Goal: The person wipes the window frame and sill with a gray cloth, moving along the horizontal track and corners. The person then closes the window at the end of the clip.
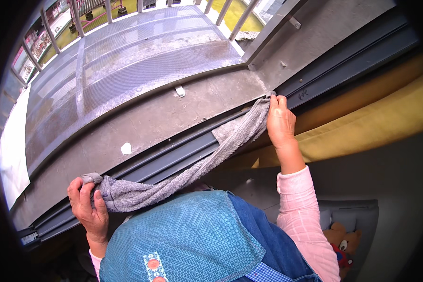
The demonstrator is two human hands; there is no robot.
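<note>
There is one grey towel [192,171], one dark window track [174,157] and two hands. The left hand [87,207] is closed in a fist around one bunched end of the towel, with the wrist bent. The right hand [280,121] has its arm stretched out, and its fingers pinch the other end against the track. Between the hands the towel lies along the track. Below the right elbow sits one brown teddy bear [343,242].

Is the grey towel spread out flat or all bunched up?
Bunched up and stretched long. The grey towel is twisted like a rope between the left hand and right hand, along the dark window track.
</note>
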